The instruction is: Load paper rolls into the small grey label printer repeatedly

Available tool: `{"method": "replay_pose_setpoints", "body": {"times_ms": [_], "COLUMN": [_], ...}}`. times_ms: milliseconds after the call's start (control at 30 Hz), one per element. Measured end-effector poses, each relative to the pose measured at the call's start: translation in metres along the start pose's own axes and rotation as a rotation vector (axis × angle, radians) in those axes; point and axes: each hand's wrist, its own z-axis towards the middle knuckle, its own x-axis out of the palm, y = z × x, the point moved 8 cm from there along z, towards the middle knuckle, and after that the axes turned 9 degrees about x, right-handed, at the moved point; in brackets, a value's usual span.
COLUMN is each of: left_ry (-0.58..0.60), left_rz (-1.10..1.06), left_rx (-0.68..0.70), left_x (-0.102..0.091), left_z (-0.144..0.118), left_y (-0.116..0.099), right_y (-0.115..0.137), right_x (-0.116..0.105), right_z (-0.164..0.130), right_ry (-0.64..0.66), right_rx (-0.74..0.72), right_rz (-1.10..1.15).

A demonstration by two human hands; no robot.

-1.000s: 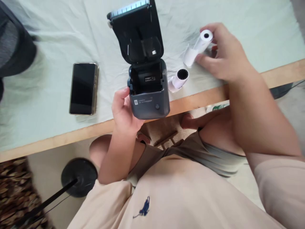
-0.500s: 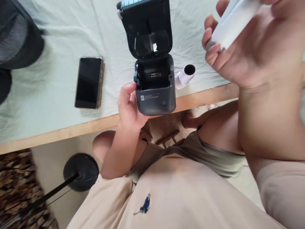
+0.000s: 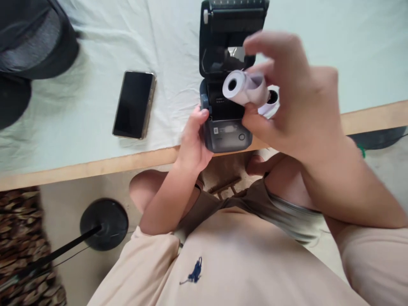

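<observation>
Table (image 3: 95, 159) w/ pale cloth (image 3: 79, 102) takes up most of the view, wooden front edge running across. Dark bag or hat (image 3: 28, 46) sits at the far left corner, blurry, can't tell which. Small grey label printer (image 3: 225, 114) stands right at the front edge, roughly mid-table, lid flipped up and back so the paper bay is open. Left hand (image 3: 193, 144) grips the printer's left side, thumb up on the corner, fingers wrapped round it, closed on the body. Right hand (image 3: 287, 97) hovers just over the open bay holding a white paper roll (image 3: 244, 88), pinched between thumb underneath and curled fingers on top, hollow core end facing left. Roll looks light and stiff-ish thanks to the core, but outer wraps are soft and prob crush or unwind if squeezed; best held by the ends or lightly round the barrel, as now. Smooth paper, could slip. Phone (image 3: 134, 104) lies face up left of the printer, well apart. A second roll (image 3: 270, 102) lies on the cloth just beside the printer's right side, mostly hidden behind the right hand. Upright lid stands close behind the bay, and the hand's own fingers crowd the opening
</observation>
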Motion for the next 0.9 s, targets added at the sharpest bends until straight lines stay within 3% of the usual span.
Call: {"method": "replay_pose_setpoints", "body": {"times_ms": [167,367,567,733,900], "left_ry": [0.048,-0.051,-0.040,0.034,0.015], "left_rz": [0.002,-0.037,-0.064,-0.019,-0.036], "left_rx": [0.034,-0.030,-0.061,0.043,-0.004], "left_x": [0.001,-0.003,-0.003,-0.001,-0.001], "left_z": [-0.002,-0.004,-0.002,0.000,-0.001], "left_y": [0.000,0.004,0.004,0.000,0.002], "right_y": [-0.002,0.003,0.004,-0.004,0.001], "right_x": [0.018,0.016,-0.002,0.018,0.010], "right_z": [-0.002,0.004,0.004,0.005,0.000], "right_ry": [-0.037,-0.006,-0.141,0.022,-0.094], "right_rx": [-0.080,-0.138,-0.156,-0.198,-0.242], "right_rz": [-0.218,-0.042,0.148,0.079,0.036]}}
